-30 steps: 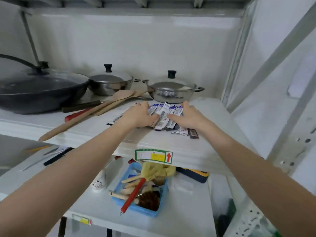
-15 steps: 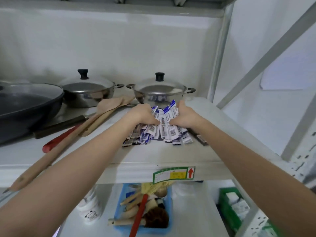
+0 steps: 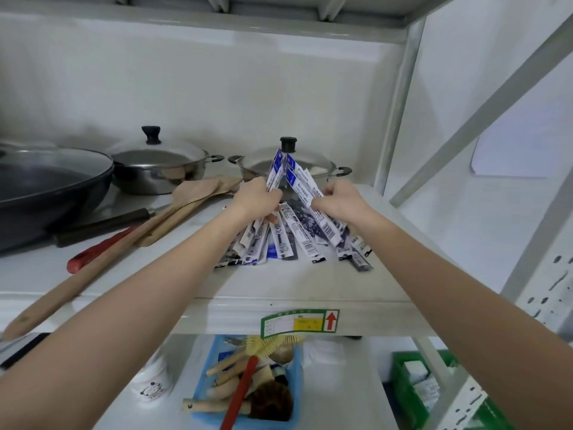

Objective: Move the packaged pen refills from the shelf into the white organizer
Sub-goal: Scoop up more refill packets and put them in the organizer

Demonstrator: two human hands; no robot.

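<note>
Two hands grip one fanned bundle of packaged pen refills [image 3: 297, 218] over the middle of the white shelf [image 3: 297, 283]. From the head camera, the left hand [image 3: 257, 197] curls round the left side of the bundle and the right hand [image 3: 338, 201] pinches the right side, so the packets' far ends rise to a peak between them while their near ends splay out and touch the shelf. Just beyond the peak stands a steel pot [image 3: 322, 167] with a black knob; a second lidded pot [image 3: 161, 169] sits further left, beside a dark wok [image 3: 46, 187]. Wooden spatulas [image 3: 173, 209] and a red handle [image 3: 96, 252] lie left of the bundle. Below the shelf, a blue basket [image 3: 294, 395] holds brushes. The white organizer is out of view.
</note>
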